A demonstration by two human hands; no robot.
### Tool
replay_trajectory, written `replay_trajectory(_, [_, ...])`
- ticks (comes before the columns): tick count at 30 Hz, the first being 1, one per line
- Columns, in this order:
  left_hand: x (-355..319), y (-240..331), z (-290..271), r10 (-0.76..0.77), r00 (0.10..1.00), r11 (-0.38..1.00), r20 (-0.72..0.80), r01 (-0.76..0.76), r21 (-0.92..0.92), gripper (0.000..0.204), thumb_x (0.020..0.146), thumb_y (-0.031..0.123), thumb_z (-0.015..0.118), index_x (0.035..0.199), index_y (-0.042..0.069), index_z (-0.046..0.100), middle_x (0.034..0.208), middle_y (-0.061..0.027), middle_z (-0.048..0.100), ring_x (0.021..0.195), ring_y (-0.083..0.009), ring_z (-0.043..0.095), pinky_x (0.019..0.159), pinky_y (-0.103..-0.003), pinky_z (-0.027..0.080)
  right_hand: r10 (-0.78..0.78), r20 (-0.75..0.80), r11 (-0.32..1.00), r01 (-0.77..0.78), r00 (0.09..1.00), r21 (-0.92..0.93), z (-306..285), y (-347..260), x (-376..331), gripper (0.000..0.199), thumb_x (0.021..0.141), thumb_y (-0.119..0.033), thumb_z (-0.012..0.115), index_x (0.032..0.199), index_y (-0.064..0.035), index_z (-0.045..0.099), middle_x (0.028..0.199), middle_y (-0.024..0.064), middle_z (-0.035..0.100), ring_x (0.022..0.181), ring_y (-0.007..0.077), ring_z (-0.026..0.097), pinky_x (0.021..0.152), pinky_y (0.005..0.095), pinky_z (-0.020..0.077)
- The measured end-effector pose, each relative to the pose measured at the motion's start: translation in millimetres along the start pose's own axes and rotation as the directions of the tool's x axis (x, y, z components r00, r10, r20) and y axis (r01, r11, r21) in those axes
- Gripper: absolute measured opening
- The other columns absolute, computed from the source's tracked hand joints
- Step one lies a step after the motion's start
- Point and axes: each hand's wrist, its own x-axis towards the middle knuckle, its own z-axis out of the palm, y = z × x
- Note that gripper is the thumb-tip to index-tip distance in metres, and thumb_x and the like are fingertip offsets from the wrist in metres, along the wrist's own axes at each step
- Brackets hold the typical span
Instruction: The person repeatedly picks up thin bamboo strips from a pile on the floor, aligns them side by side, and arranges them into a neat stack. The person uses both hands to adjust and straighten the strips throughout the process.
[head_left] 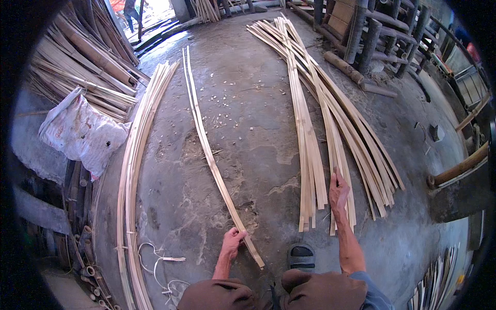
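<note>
Bamboo poles and strips [85, 64] lean in a heap at the far left of a workshop, a stained white sack [85, 134] slumped just in front of them. Right of the sack, a long bundle of pale strips [132, 155] curves from near to far across the grey concrete floor [165, 206], tied close to its near end. Beside that tie, a loose white cord [173, 259] loops on the ground. Left of centre, a pair of slender strips [211, 160] stretches away toward the far side, its near end grasped in the worker's left hand [233, 242], fingers curled around it. Small pale chips [222, 113] dot the concrete to the right of the pair. Between two brown-clad knees [323, 292] and the workpieces, a dark sandal [301, 256] shows. On the right, the right hand [339, 192] touches a fanned pile of strips [356, 134], fingers bunched; whether they grip one cannot be told. Beyond, at far right, stands a rack of thick poles [361, 39]; shorter slats [434, 279] lie near right.
</note>
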Motion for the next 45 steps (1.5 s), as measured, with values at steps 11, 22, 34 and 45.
replay_trajectory(11, [-15.1, 16.1, 15.0, 0.047, 0.992, 0.999, -0.115, -0.048, -0.005, 0.023, 0.091, 0.018, 0.070, 0.102, 0.002, 0.059, 0.083, -0.0038, 0.064, 0.070, -0.0149, 0.064, 0.060, -0.029, 0.052, -0.118, 0.143, 0.819, 0.178, 0.983, -0.546, -17.4, 64.3, -11.4, 0.033, 0.097, -0.018, 0.055, 0.124, -0.0002, 0.062, 0.106, 0.0218, 0.063, 0.097, 0.0317, 0.063, 0.080, 0.0420, 0.0500])
replay_trajectory(22, [-32.3, 35.0, 49.6, 0.181, 0.983, 0.981, 0.026, -0.183, 0.072, 0.019, 0.092, 0.014, 0.059, 0.101, -0.001, 0.064, 0.081, -0.0029, 0.064, 0.072, -0.0130, 0.061, 0.066, -0.031, 0.050, -0.032, 0.909, 0.906, -0.373, 0.415, 0.202, 125.2, -61.2, -168.1, 0.032, 0.102, -0.030, 0.053, 0.103, -0.0011, 0.066, 0.093, 0.0053, 0.067, 0.082, 0.0146, 0.061, 0.074, 0.0316, 0.0518])
replay_trajectory(34, [-23.4, 7.6, 29.5, 0.044, 0.997, 0.999, 0.067, -0.043, -0.022, 0.023, 0.093, 0.013, 0.063, 0.110, -0.002, 0.061, 0.090, -0.0109, 0.069, 0.080, -0.0178, 0.068, 0.071, -0.032, 0.058, 0.144, 0.668, 0.866, -0.420, 0.730, 0.273, 111.1, -51.2, -127.1, 0.029, 0.103, -0.029, 0.050, 0.091, -0.0046, 0.060, 0.072, -0.0009, 0.057, 0.064, 0.0083, 0.052, 0.057, 0.0264, 0.0455])
replay_trajectory(45, [-19.2, -13.2, 9.1, 0.038, 0.999, 0.999, 0.011, -0.038, -0.023, 0.021, 0.098, 0.020, 0.060, 0.103, -0.001, 0.061, 0.085, -0.0081, 0.067, 0.073, -0.0171, 0.067, 0.069, -0.031, 0.056, -0.180, -0.065, 0.920, 0.191, 0.982, 0.343, -42.0, -137.3, 16.5, 0.033, 0.100, -0.015, 0.057, 0.126, 0.0048, 0.062, 0.110, 0.0094, 0.069, 0.101, 0.0136, 0.062, 0.088, 0.0282, 0.0489])
